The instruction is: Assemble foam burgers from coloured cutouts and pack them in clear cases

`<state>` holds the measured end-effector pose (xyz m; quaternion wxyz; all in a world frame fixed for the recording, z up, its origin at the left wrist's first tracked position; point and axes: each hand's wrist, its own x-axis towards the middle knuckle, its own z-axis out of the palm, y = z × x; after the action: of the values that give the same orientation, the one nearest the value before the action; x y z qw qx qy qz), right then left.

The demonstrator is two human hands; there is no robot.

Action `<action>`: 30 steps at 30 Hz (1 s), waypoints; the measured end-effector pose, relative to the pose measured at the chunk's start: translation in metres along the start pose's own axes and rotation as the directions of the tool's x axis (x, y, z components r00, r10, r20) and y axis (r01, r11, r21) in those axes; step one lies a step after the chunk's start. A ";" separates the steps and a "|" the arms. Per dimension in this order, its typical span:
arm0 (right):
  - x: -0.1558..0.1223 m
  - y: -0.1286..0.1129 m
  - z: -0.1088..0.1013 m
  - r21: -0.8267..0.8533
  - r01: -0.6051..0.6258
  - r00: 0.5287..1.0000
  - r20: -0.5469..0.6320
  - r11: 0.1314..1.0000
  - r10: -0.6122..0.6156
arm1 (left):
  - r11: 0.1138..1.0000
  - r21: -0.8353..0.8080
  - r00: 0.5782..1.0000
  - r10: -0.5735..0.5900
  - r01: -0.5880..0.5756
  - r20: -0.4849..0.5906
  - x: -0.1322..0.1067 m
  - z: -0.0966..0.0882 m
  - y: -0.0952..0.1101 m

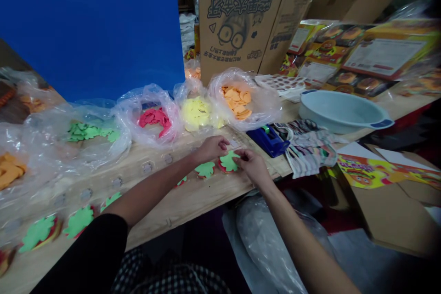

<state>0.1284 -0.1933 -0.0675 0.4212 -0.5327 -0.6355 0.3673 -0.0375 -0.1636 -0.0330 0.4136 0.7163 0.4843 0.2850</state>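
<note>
On the wooden table, my right hand [251,164] pinches the right edge of a green leaf-shaped piece [228,161], which lies on a small burger-like stack with red under it. My left hand [214,148] is just beyond that stack, its fingers curled together; whatever is in them is too small to make out. Left of the stack sits another one topped with a green leaf-shaped piece [206,170]. The row runs on to the left, partly hidden behind my left forearm, to more green-topped stacks [79,221].
Behind the row stand open plastic bags of green pieces [90,131], red pieces [155,120], yellow pieces [197,113] and orange pieces [237,100]. To the right are a blue tape dispenser [269,141], a pale blue basin [344,112] and printed cardboard [375,170]. A large carton [241,23] rises behind.
</note>
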 end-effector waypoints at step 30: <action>-0.037 -0.001 0.024 -0.758 0.013 0.988 -0.091 0.652 -0.126 | 0.685 0.695 0.975 0.189 -0.219 0.121 -0.027 0.021 -0.008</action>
<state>0.1088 -0.2301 -0.0805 0.2177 -0.6584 -0.7203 0.0168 -0.0337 -0.1938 -0.0507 0.0846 0.8744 0.4652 0.1087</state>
